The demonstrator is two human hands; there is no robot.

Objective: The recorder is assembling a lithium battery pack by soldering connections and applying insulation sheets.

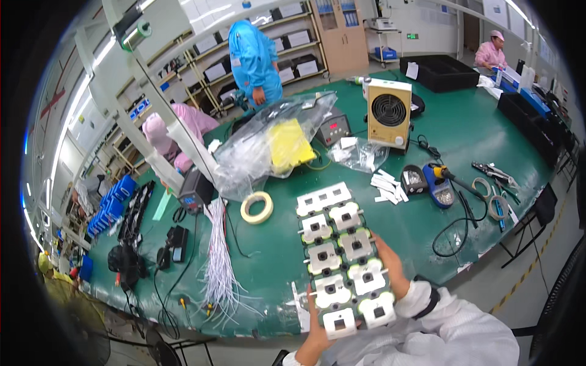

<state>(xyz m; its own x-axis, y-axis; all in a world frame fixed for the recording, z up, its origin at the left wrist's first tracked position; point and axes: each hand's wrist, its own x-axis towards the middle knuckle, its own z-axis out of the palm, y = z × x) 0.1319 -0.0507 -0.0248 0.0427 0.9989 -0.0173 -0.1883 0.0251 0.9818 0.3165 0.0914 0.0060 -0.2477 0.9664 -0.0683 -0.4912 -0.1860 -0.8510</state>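
A block-shaped battery pack (330, 259) tilts up over the near edge of the green table, held between my two hands. Its upper face carries two rows of pale metal plates with square openings, edged in green. My left hand (316, 334) grips the lower left side, its fingers partly hidden by the pack. Along the right side, my right hand (394, 271) presses with fingers wrapped around the edge. Against the pack's lower left lies a white strip (301, 308).
A tape roll (246, 210) and a bundle of white wires (218, 262) lie left. To the right are white strips (388, 186), a blue soldering-iron stand (437, 183) and pliers (494, 172). Behind stand a boxy fan (373, 125) and a yellow bagged item (290, 145). Co-workers stand or sit beyond.
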